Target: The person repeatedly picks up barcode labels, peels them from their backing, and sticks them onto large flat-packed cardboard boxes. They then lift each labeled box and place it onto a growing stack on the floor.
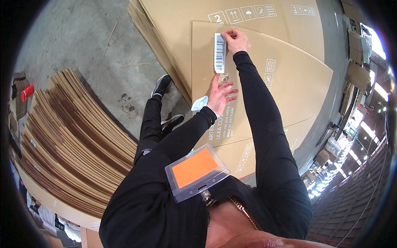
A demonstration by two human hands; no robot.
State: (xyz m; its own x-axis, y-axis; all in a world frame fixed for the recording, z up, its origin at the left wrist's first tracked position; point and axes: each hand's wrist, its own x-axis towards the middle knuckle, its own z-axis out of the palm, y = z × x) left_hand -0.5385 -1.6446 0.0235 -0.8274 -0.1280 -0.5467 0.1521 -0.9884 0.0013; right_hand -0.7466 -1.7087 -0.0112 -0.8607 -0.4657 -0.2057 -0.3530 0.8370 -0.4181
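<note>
A white barcode label [220,53] lies along the left side of a flat brown cardboard sheet [289,82] with white print. My right hand [236,40] pinches the label's top corner between thumb and fingertips. Just below, my left hand [221,98] is open, its fingers spread over the cardboard. Its index fingertip reaches the label's lower end; whether it presses there I cannot tell. At my left wrist hangs a light-blue crumpled piece [199,104] that looks like a face mask, by a white band.
More flat cardboard [173,58] lies beneath the sheet. To the left, a large stack of folded cardboard [78,140] stands on the concrete floor [82,37]. A badge holder with an orange card [195,168] hangs at my chest. A red object [27,93] is at far left.
</note>
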